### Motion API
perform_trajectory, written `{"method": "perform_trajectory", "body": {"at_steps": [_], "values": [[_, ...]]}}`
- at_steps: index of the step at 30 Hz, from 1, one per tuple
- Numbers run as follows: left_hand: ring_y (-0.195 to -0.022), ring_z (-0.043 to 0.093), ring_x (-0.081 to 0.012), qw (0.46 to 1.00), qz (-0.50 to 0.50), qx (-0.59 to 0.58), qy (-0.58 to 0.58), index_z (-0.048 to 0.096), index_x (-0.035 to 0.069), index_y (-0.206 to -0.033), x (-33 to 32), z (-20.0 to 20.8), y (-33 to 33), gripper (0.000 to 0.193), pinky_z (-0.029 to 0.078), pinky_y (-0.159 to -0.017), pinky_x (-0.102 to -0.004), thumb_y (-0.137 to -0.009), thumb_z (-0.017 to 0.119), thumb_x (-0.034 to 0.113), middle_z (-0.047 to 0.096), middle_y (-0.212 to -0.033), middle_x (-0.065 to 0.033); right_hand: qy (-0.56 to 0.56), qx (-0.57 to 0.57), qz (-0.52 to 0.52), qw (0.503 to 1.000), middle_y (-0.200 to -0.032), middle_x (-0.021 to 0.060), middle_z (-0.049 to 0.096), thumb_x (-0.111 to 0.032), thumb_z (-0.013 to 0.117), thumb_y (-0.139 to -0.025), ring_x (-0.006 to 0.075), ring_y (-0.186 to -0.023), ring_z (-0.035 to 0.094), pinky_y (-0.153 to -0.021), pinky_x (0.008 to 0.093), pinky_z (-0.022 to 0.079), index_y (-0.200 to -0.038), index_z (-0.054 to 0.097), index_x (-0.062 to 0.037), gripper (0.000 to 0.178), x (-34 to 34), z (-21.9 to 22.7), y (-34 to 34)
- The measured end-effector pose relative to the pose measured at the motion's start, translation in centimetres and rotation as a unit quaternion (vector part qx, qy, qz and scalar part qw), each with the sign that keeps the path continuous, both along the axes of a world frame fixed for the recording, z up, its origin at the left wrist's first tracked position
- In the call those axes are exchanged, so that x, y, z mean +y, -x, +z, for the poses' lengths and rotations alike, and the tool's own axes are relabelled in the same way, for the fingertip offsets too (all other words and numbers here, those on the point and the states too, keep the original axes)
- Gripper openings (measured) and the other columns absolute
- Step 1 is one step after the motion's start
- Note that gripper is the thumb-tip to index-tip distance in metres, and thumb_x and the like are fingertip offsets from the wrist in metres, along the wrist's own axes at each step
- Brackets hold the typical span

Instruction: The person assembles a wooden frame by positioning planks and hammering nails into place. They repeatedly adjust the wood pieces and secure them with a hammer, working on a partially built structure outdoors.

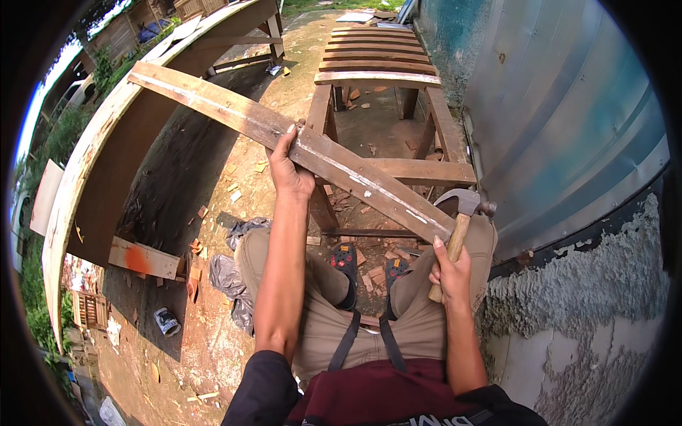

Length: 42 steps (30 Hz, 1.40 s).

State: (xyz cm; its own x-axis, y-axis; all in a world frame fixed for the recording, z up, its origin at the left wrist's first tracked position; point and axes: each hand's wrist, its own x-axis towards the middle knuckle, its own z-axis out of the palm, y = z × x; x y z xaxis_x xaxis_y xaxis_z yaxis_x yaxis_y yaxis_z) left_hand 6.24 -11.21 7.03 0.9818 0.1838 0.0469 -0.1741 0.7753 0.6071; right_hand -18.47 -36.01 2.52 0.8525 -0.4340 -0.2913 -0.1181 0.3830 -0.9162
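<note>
My left hand [290,167] grips a long wooden plank [355,174] near its middle, thumb on top and fingers hidden beneath. The board slants from the upper left down to my right knee, with a whitish streak along its face. My right hand [452,273] is closed round the wooden handle of a claw hammer [460,227], its metal head up beside the plank's lower end. Beyond the plank stands a wooden frame [426,170] on legs, with several slats [376,53] laid across its far part.
A large curved wooden table [89,170] stands on the left. To the right is a corrugated metal sheet [561,106] above a rough wall [590,305]. A paint can [167,322], grey plastic bags [231,280] and wood scraps lie on the concrete floor [220,341].
</note>
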Motion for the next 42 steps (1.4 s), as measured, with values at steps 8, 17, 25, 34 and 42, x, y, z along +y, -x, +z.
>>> {"method": "perform_trajectory", "body": {"at_steps": [8,17,25,34,42], "values": [[-0.086,0.072,-0.0285,0.973,0.068,-0.168,-0.14,0.053,0.0,-0.122,-1.1,12.4,-5.4,0.037,0.061,-0.072,-0.043,-0.092,0.069,0.014,0.068,-0.101,-0.0181,0.062,-0.047,0.012,0.997,-0.072,-0.0011,0.05,-0.034,0.066,-0.103,0.0039,-0.045,0.042,-0.038,0.0223,0.036,-0.108,0.051,-0.0053,0.033,3.7,-1.7,-3.2],[-0.087,0.067,-0.0193,0.925,0.106,-0.25,-0.268,0.062,-0.001,-0.118,-5.2,19.1,-6.5,0.045,0.054,-0.077,-0.0331,-0.083,0.079,0.019,0.07,-0.1,-0.0109,0.231,-0.108,-0.007,0.967,-0.072,0.0001,0.054,-0.036,0.054,-0.108,0.0059,-0.05,0.046,-0.044,0.0229,0.04,-0.111,0.053,-0.0052,0.031,2.3,-2.8,-4.2],[-0.086,0.069,-0.0174,0.894,0.138,-0.281,-0.319,0.064,-0.001,-0.115,-7.6,17.0,-9.0,0.041,0.055,-0.077,-0.0314,-0.082,0.081,0.014,0.073,-0.098,-0.0096,0.436,-0.168,0.002,0.884,-0.075,0.013,0.063,-0.024,0.06,-0.105,0.0227,-0.065,0.063,-0.062,0.0372,0.049,-0.115,0.057,0.0014,0.028,3.5,-1.1,-6.2],[-0.091,0.07,-0.0213,0.89,0.158,-0.258,-0.34,0.062,-0.003,-0.121,-8.7,17.1,-12.2,0.05,0.056,-0.083,-0.0337,-0.079,0.08,0.015,0.074,-0.106,-0.0141,0.475,-0.209,0.075,0.851,-0.086,0.0224,0.07,-0.016,0.062,-0.102,0.042,-0.081,0.071,-0.071,0.0435,0.054,-0.119,0.055,0.0019,0.026,3.6,-3.3,-11.9],[-0.097,0.069,-0.024,0.888,0.193,-0.257,-0.328,0.06,-0.004,-0.125,-7.6,15.9,-14.7,0.058,0.055,-0.087,-0.0354,-0.075,0.081,0.015,0.072,-0.11,-0.0154,0.486,-0.198,0.087,0.847,-0.086,0.0214,0.07,-0.019,0.065,-0.101,0.0414,-0.08,0.072,-0.069,0.0431,0.054,-0.117,0.056,0.0009,0.027,3.2,-0.6,-11.7]]}}
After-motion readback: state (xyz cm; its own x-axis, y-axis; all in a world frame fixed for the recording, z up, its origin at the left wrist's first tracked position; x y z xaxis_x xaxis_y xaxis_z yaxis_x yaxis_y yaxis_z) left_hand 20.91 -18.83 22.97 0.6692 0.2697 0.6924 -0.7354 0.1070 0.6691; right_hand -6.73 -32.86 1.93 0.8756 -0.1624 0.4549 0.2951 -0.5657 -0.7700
